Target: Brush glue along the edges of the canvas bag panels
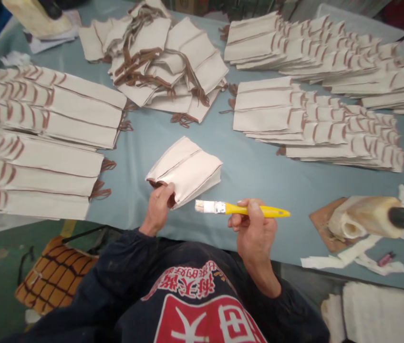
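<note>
My left hand (pixel 158 209) grips the brown-lined near edge of a cream fabric piece (pixel 187 169) with dark seams, thumb on top. The piece lies on the blue-grey table (pixel 130 186), its far end pointing away from me. In my right hand (pixel 255 228) is a paintbrush (pixel 271 211) with a yellow handle. Its pale, stained bristles point left and hover close to the near corner of the fabric piece, apart from it as far as I can see. The fingers of my right hand are wrapped round the handle; some are hidden behind it.
Overlapping rows of similar pieces lie left (pixel 83 105) and right (pixel 262 105). A loose heap (pixel 194 52) with brown cords is at the back. A glue-crusted container (pixel 362 216) with a black handle stands on a brown board at right, beside white strips (pixel 359 250). A chair (pixel 51 276) stands below left.
</note>
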Demonstrator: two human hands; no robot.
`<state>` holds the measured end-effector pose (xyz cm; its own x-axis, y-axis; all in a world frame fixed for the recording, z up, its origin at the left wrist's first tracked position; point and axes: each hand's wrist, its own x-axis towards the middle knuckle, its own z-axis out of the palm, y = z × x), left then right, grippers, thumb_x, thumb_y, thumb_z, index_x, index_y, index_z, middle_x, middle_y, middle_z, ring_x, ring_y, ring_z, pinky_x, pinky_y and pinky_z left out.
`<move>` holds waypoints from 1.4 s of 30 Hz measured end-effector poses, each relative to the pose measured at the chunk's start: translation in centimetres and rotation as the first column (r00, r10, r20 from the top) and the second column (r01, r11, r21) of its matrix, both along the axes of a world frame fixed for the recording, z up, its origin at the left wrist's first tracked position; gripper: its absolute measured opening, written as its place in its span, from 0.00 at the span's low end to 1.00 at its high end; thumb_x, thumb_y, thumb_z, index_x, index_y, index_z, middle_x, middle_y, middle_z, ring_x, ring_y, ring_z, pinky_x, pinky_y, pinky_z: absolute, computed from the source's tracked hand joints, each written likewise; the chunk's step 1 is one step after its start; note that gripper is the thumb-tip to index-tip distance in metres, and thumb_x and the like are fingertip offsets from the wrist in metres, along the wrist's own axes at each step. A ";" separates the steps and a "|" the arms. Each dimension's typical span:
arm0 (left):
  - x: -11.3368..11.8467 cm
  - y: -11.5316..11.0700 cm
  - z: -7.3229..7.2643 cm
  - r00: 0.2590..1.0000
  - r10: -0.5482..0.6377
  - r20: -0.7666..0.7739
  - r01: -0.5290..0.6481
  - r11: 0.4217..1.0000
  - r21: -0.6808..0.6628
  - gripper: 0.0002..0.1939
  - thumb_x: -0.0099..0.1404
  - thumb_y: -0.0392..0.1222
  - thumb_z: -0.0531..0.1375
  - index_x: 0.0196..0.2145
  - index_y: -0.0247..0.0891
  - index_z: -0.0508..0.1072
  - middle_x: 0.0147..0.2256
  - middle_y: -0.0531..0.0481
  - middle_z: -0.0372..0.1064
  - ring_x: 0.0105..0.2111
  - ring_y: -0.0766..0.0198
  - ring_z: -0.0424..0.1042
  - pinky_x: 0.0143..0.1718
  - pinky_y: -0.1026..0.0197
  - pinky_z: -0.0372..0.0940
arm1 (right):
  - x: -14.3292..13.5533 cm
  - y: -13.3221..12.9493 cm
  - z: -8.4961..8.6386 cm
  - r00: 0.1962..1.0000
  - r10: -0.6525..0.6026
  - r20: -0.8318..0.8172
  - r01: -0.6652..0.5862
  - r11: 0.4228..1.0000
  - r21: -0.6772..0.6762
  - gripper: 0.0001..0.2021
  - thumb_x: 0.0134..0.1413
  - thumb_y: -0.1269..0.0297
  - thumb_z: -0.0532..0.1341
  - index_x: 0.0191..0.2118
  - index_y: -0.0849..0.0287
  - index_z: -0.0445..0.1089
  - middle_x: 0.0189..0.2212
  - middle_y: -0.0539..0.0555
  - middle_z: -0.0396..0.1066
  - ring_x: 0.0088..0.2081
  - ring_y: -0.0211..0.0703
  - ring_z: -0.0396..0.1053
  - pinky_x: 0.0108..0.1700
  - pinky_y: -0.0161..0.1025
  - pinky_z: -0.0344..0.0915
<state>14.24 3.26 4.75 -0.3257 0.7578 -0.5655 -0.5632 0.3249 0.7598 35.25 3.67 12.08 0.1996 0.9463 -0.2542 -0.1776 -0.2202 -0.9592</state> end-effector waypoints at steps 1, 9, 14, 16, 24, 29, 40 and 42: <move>0.5 -0.4 0.9 0.998 -0.028 -0.047 0.030 0.999 0.026 0.19 0.67 0.38 0.67 0.19 0.38 0.70 0.17 0.57 0.63 0.19 0.68 0.63 0.22 0.63 0.59 | 0.2 0.1 0.5 1.000 -0.017 0.024 0.017 0.999 0.029 0.17 0.65 0.48 0.61 0.34 0.57 0.71 0.15 0.42 0.65 0.17 0.34 0.61 0.22 0.33 0.61; 3.4 -1.4 5.4 0.905 -0.176 -0.388 0.239 0.964 0.120 0.22 0.65 0.33 0.65 0.14 0.40 0.72 0.17 0.54 0.63 0.22 0.64 0.60 0.27 0.61 0.60 | 0.1 -0.4 2.0 0.975 -0.028 0.221 -0.004 0.990 0.143 0.15 0.65 0.53 0.60 0.31 0.57 0.72 0.14 0.43 0.66 0.15 0.33 0.63 0.18 0.32 0.60; 4.5 -1.3 5.9 0.811 -0.201 -0.549 0.325 0.936 0.137 0.23 0.67 0.40 0.64 0.14 0.41 0.68 0.18 0.55 0.58 0.20 0.64 0.56 0.23 0.59 0.55 | 0.3 -1.4 2.4 0.970 0.068 0.234 -0.096 0.989 0.110 0.14 0.65 0.57 0.60 0.30 0.58 0.73 0.14 0.44 0.67 0.15 0.33 0.64 0.19 0.31 0.63; 4.7 -1.1 6.2 0.814 -0.210 -0.541 0.330 0.934 0.134 0.24 0.67 0.40 0.64 0.14 0.41 0.69 0.17 0.55 0.58 0.20 0.64 0.57 0.23 0.58 0.56 | 0.6 -1.3 2.7 0.970 0.021 0.241 -0.053 0.990 0.127 0.14 0.65 0.58 0.60 0.30 0.58 0.73 0.14 0.43 0.67 0.15 0.33 0.63 0.19 0.31 0.62; 5.9 -0.8 5.7 0.959 -0.111 -0.261 0.143 0.984 0.105 0.22 0.67 0.42 0.67 0.16 0.39 0.69 0.17 0.56 0.59 0.16 0.68 0.59 0.18 0.64 0.58 | 0.8 -1.2 2.3 0.977 0.051 0.209 -0.082 0.986 0.142 0.15 0.65 0.56 0.59 0.30 0.57 0.73 0.14 0.44 0.66 0.15 0.33 0.63 0.18 0.31 0.62; 6.0 0.3 6.9 0.998 -0.003 0.058 0.002 1.000 0.022 0.11 0.67 0.39 0.64 0.26 0.39 0.72 0.22 0.55 0.71 0.22 0.65 0.73 0.24 0.65 0.71 | 2.6 -0.6 2.8 0.983 -0.027 0.180 -0.001 0.988 0.156 0.15 0.66 0.54 0.59 0.31 0.57 0.72 0.14 0.43 0.66 0.15 0.33 0.62 0.18 0.32 0.61; 6.1 0.8 9.7 0.935 0.076 0.347 -0.058 0.996 -0.063 0.17 0.76 0.35 0.50 0.42 0.33 0.79 0.35 0.45 0.83 0.29 0.60 0.81 0.39 0.57 0.78 | 0.5 -0.5 3.1 0.996 -0.053 0.072 0.041 0.986 0.164 0.15 0.65 0.53 0.59 0.31 0.57 0.71 0.14 0.43 0.66 0.14 0.32 0.61 0.17 0.32 0.61; 6.3 0.7 9.8 0.935 0.079 0.346 -0.064 0.997 -0.053 0.17 0.76 0.35 0.50 0.44 0.32 0.80 0.36 0.45 0.84 0.31 0.60 0.82 0.41 0.58 0.78 | 0.2 -0.9 3.1 0.998 -0.001 0.057 -0.007 0.988 0.153 0.15 0.66 0.53 0.59 0.32 0.57 0.71 0.14 0.43 0.67 0.14 0.32 0.61 0.17 0.31 0.61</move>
<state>20.55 3.92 14.59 -0.1559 0.7139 -0.6826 -0.8127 0.3002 0.4995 35.43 2.82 15.14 0.2065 0.9739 -0.0946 -0.1218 -0.0704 -0.9901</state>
